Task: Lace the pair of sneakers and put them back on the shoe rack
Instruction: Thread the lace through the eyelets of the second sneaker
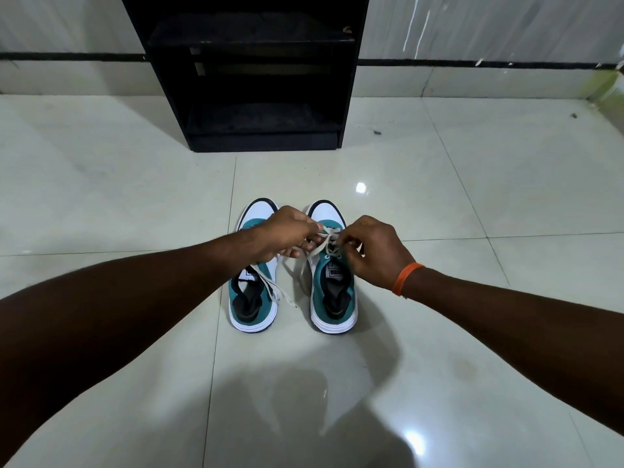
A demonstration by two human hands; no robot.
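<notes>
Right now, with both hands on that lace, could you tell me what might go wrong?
The left hand and right hand work the lace of the right sneaker; a skipped eyelet is possible. The left sneaker's loose lace trails toward the floor and might snag when carried to the shoe rack.

Pair of sneakers on floor, before the rack.
Left sneaker and right sneaker: teal and white, white soles, upright, side by side, toes toward the black open-shelved rack. Off-white lace trails loose across the left sneaker; right sneaker's lace partly threaded.
</notes>
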